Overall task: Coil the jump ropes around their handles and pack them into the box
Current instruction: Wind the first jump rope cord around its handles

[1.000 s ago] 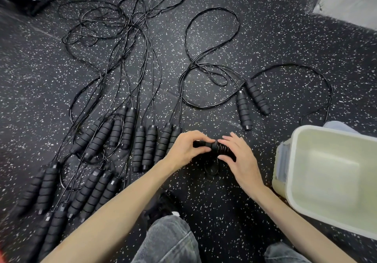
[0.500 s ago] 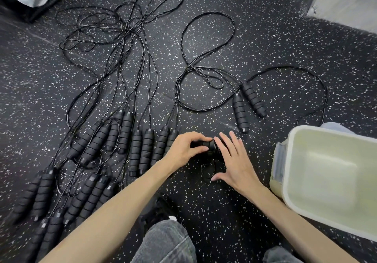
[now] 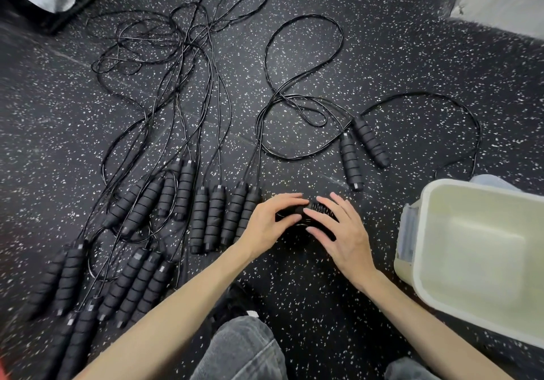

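Far left on the speckled black rubber floor [image 3: 338, 306]: rows of black foam-gripped jump-rope handles [image 3: 212, 217], cords [image 3: 182, 91] loose and tangled, none coiled. Centre: left hand [image 3: 272, 222] curled round one end of a black handle bundle wrapped in cord [image 3: 316, 211]; right hand [image 3: 338, 229] laid over it, fingers fairly straight, probably pressing the last turns, though hidden underneath. Further right: one more uncoiled black foam-handled pair [image 3: 365, 151]. Far right: pale translucent plastic box [image 3: 424, 267], seemingly holding nothing yet. Nearly all work left.
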